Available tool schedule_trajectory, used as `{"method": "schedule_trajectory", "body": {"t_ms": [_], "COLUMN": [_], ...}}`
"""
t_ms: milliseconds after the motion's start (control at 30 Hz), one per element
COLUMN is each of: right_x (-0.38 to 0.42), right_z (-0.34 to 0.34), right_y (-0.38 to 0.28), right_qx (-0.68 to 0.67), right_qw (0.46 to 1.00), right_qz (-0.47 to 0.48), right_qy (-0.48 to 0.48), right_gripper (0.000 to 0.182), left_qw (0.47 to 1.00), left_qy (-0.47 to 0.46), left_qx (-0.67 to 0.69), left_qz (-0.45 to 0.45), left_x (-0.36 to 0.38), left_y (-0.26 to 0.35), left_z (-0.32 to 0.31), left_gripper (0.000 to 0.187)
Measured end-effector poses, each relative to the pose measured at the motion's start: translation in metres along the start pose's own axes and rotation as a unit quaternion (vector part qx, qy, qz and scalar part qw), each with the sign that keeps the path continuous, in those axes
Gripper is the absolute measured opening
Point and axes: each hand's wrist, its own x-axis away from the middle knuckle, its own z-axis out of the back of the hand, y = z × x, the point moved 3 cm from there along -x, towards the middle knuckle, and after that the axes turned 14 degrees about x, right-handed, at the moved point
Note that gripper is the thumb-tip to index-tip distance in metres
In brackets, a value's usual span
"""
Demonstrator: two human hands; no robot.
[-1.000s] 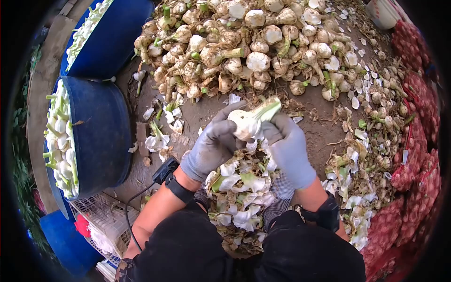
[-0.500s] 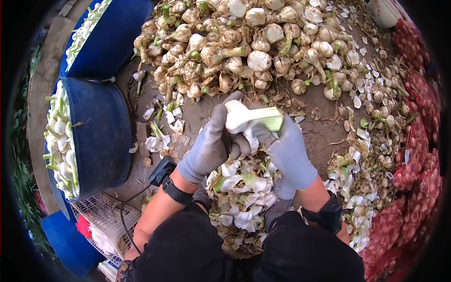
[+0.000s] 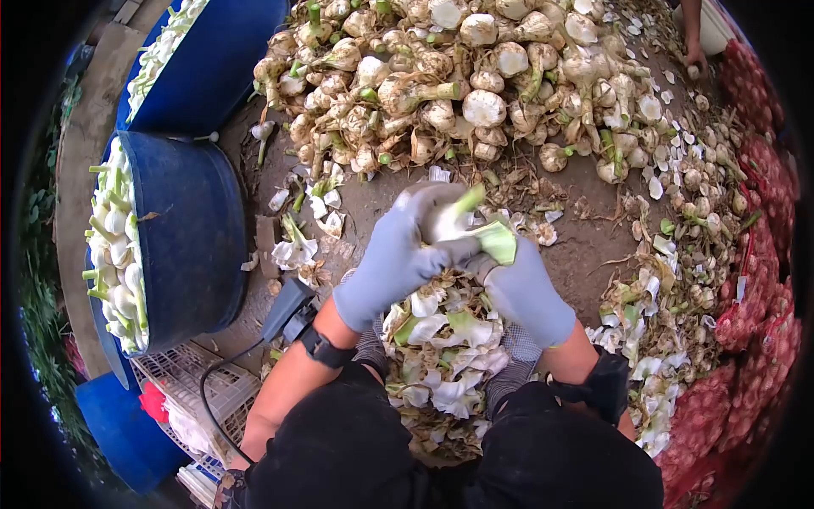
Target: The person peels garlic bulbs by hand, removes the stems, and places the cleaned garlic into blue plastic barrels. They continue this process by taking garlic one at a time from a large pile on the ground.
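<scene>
My gloved left hand (image 3: 394,259) is closed around a white garlic bulb (image 3: 443,224), blurred by motion, whose green stem (image 3: 470,198) points up and right. My gloved right hand (image 3: 526,280) pinches a pale green strip of outer skin (image 3: 498,243) that splays away from the stem. Whether the strip is still joined to the bulb is hidden by the fingers. Below both hands, between my legs, lies a heap of peeled garlic skins (image 3: 454,356).
Unpeeled garlic (image 3: 398,93) is piled ahead. A blue tub (image 3: 186,237) of peeled garlic stands at the left, near a plastic crate (image 3: 191,373). Red mesh sacks (image 3: 763,339) line the right side. Another person's hand (image 3: 695,58) reaches in at the top right.
The strip of skin has come away from the stem, which now stands apart from it. My left hand has turned over the bulb. Another person's hand has appeared at the top right.
</scene>
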Motion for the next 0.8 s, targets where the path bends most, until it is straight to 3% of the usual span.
{"method": "schedule_trajectory", "body": {"t_ms": [33, 100, 133, 167, 233, 267, 300, 367, 400, 433, 467, 500, 567, 633, 667, 733, 800], "right_x": [0.002, 0.003, -0.001, 0.000, 0.000, 0.002, 0.011, 0.035, 0.036, 0.042, 0.051, 0.054, 0.034, 0.009, 0.000, -0.013, -0.025], "right_z": [-0.001, 0.002, 0.009, 0.018, 0.034, 0.031, 0.024, -0.008, -0.010, -0.020, -0.027, -0.028, -0.025, -0.018, -0.019, -0.021, -0.027], "right_y": [-0.002, -0.009, 0.007, 0.016, 0.017, 0.022, 0.006, -0.022, -0.025, -0.031, -0.041, -0.054, -0.064, -0.048, -0.044, -0.049, -0.036], "right_qx": [-0.002, 0.200, 0.258, 0.258, 0.429, 0.437, 0.436, 0.277, 0.277, 0.233, 0.180, 0.155, 0.432, 0.582, 0.585, 0.484, 0.500], "right_qw": [1.000, 0.979, 0.963, 0.963, 0.890, 0.883, 0.884, 0.921, 0.921, 0.897, 0.839, 0.836, 0.821, 0.802, 0.800, 0.866, 0.858], "right_qz": [-0.001, 0.033, -0.018, -0.016, -0.079, -0.172, -0.168, -0.130, -0.125, 0.008, 0.138, 0.059, 0.092, 0.109, 0.105, 0.113, 0.110], "right_qy": [0.000, 0.027, 0.082, 0.078, 0.135, 0.012, 0.007, -0.240, -0.242, -0.375, -0.494, -0.524, -0.362, -0.084, -0.084, 0.045, 0.032], "right_gripper": [0.014, 0.015, 0.019, 0.019, 0.022, 0.020, 0.020, 0.022, 0.022, 0.024, 0.026, 0.029, 0.037, 0.039, 0.039, 0.037, 0.035], "left_qw": [0.986, 0.990, 0.967, 0.927, 0.877, 0.947, 0.987, 0.933, 0.946, 0.955, 0.773, 0.722, 0.704, 0.784, 0.794, 0.809, 0.831], "left_qy": [-0.015, -0.005, 0.047, 0.098, 0.055, 0.021, -0.013, 0.049, 0.073, 0.098, 0.093, 0.196, 0.081, 0.132, 0.131, 0.130, 0.138], "left_qx": [0.097, 0.085, 0.198, 0.308, 0.448, 0.308, 0.158, 0.350, 0.315, 0.279, 0.622, 0.656, 0.700, 0.592, 0.570, 0.549, 0.523], "left_qz": [0.133, 0.111, 0.152, 0.191, 0.165, 0.090, 0.020, 0.066, 0.029, -0.006, 0.082, 0.101, 0.085, 0.133, 0.165, 0.167, 0.128], "left_x": [0.002, 0.003, 0.005, 0.010, 0.012, 0.010, 0.012, 0.017, 0.018, 0.020, 0.015, 0.011, 0.013, 0.016, 0.015, 0.017, 0.015], "left_y": [-0.005, -0.010, -0.017, -0.021, -0.015, -0.011, -0.010, -0.025, -0.027, -0.031, -0.048, -0.052, -0.060, -0.046, -0.043, -0.035, -0.034], "left_z": [-0.002, 0.005, 0.009, 0.012, 0.015, 0.019, 0.021, 0.031, 0.034, 0.038, 0.060, 0.064, 0.062, 0.046, 0.042, 0.027, 0.018], "left_gripper": [0.037, 0.037, 0.035, 0.033, 0.023, 0.022, 0.021, 0.026, 0.026, 0.030, 0.032, 0.037, 0.044, 0.047, 0.048, 0.047, 0.043]}}
